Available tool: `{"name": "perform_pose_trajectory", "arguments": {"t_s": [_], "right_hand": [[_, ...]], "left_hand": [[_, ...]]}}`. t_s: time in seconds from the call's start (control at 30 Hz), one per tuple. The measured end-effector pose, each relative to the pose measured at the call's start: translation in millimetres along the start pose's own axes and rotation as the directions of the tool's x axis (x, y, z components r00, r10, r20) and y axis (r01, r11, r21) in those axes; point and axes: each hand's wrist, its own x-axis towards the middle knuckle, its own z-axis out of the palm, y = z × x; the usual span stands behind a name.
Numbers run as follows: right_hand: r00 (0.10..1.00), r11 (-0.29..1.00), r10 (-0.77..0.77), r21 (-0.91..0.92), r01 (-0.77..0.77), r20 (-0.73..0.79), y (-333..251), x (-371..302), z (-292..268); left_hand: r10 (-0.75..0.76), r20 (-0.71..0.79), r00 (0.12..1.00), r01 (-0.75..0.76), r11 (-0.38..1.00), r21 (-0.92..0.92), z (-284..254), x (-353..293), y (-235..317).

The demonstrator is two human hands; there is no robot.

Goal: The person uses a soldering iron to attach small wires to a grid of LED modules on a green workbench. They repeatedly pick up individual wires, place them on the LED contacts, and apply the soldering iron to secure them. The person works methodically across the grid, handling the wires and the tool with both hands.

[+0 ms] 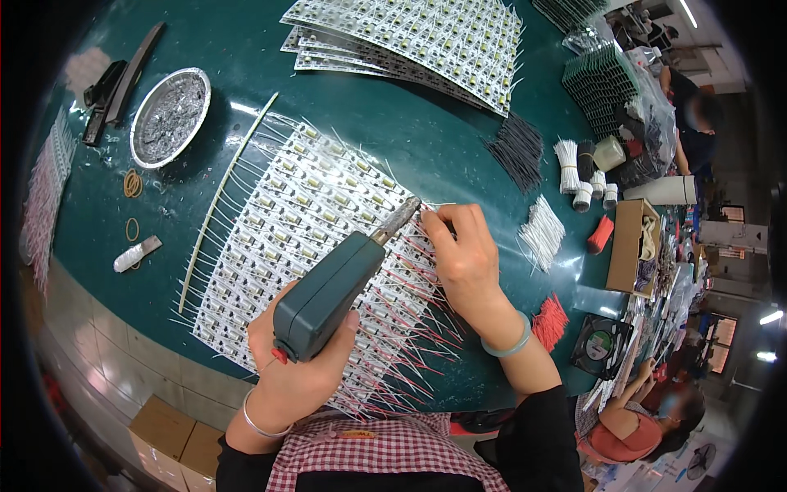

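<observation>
My left hand (299,381) is wrapped round the handle of a dark green soldering gun (332,291). Its metal tip (407,210) meets the upper right edge of a white panel of small circuit boards (279,238) lying on the table. Beside that tip, my right hand (467,254) pinches a thin wire, mostly hidden by the fingers. Red and white wires (410,328) stick out along the panel's right and lower edge. White wires fringe its left side, where a long pale strip (217,209) lies.
A stack of similar panels (410,41) stands at the far side. Left are a bowl of grey scraps (170,115) and rubber bands (133,184). Right lie black wires (516,152), white wires (542,234), red wires (550,321) and a fan (601,345). Two people are at right.
</observation>
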Motion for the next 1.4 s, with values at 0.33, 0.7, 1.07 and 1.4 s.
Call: {"name": "perform_pose_trajectory", "arguments": {"t_s": [0.33, 0.7, 1.07, 1.4], "right_hand": [[0.998, 0.995, 0.065, 0.073, -0.064, -0.004, -7, -8, 4], [0.999, 0.999, 0.034, 0.037, -0.034, -0.003, -8, -6, 4], [1.000, 1.000, 0.021, 0.022, -0.021, 0.013, -9, -4, 2], [1.000, 0.999, 0.030, 0.012, -0.030, 0.009, -8, -5, 3]], "left_hand": [[-0.072, -0.044, 0.996, 0.070, 0.997, -0.042, 3, -2, -1], [0.015, 0.030, 0.999, -0.018, 0.991, 0.133, 7, 2, -12], [0.008, 0.021, 1.000, -0.011, 0.987, 0.158, 12, 0, -14], [0.457, -0.124, 0.881, -0.278, 0.712, 0.645, -31, -4, 7]]}}
